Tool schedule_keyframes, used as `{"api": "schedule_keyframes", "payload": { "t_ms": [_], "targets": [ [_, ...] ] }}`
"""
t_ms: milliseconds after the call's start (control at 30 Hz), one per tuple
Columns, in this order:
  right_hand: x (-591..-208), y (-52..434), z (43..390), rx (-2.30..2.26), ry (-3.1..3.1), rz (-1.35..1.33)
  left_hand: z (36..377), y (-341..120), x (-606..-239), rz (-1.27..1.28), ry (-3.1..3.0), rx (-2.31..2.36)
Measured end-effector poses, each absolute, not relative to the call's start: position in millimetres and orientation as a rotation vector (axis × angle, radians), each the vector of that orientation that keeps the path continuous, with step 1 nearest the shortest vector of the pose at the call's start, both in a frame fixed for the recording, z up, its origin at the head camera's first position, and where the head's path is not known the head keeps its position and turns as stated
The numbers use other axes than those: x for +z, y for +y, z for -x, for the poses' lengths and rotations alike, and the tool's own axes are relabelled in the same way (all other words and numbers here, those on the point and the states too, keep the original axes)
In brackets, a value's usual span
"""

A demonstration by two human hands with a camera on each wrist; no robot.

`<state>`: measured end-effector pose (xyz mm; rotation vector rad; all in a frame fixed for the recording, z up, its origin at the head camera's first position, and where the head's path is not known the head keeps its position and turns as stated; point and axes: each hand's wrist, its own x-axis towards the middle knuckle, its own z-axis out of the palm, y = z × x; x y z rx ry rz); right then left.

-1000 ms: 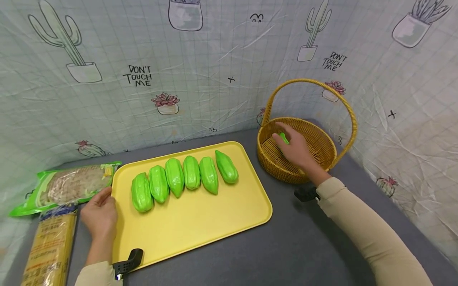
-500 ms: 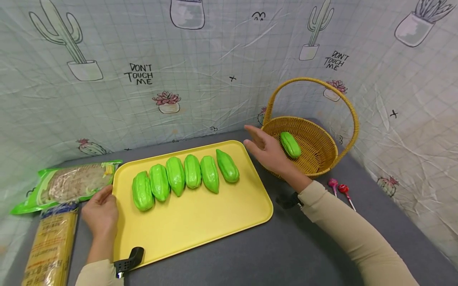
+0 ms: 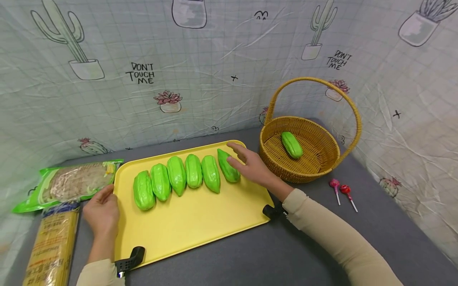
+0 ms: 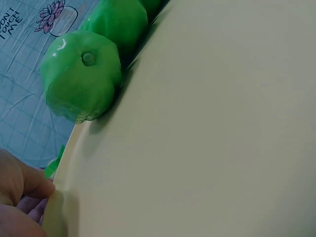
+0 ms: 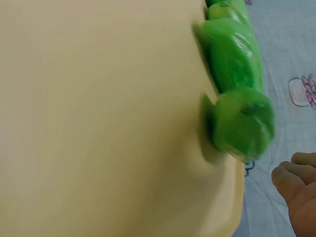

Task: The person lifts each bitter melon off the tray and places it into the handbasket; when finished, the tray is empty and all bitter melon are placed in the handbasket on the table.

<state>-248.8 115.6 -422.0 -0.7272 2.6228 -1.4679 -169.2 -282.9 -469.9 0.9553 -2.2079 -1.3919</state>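
**Reaching at the tray's far right corner: hands and gourds**

Reaching over the far right corner of the yellow tray (image 3: pixel 200 222), the right hand (image 3: pixel 252 167) has its fingers spread and nearly straight, the fingertips at the rightmost green gourd (image 3: pixel 228 165). Whether they actually touch it cannot be told from the head view; the right wrist view shows only blurred fingertips cut off at the frame's corner, just beside the gourd's end (image 5: pixel 243 124). Nothing is gripped.

The left hand (image 3: pixel 101 212) rests on the tray's left edge, thumb on the rim. The left wrist view shows curled fingers at the rim, largely cropped, so the grip underneath is hidden.

Six gourds lie side by side in a row across the far half of the tray; the leftmost gourd (image 3: pixel 143 190) sits near the left edge. Neighbours appear to touch, the rightmost one tilted away from the rest.

A seventh gourd (image 3: pixel 291 145) lies inside the wicker basket (image 3: pixel 322 169), which stands on the grey table (image 3: pixel 286 254) just beside the tray's far right corner.

Two lollipops (image 3: pixel 340 190) lie near the basket's front. A green packet (image 3: pixel 68 184) and a yellow packet (image 3: pixel 51 248), partly cut off, lie off the tray's left edge.
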Motion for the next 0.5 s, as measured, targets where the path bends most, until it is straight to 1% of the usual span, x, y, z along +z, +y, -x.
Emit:
{"api": "schedule_keyframes", "payload": {
  "t_ms": [233,500],
  "targets": [
    [-435.2,105.5,250.5,-1.433,2.628,0.696,169.1,-282.0,-469.5,-0.950,-2.213,-1.378],
    [-438.3,101.1,250.3,-1.373,2.701,0.659,168.9,-281.8,-469.6,-0.937,-2.207,-1.374]
  ]
}}
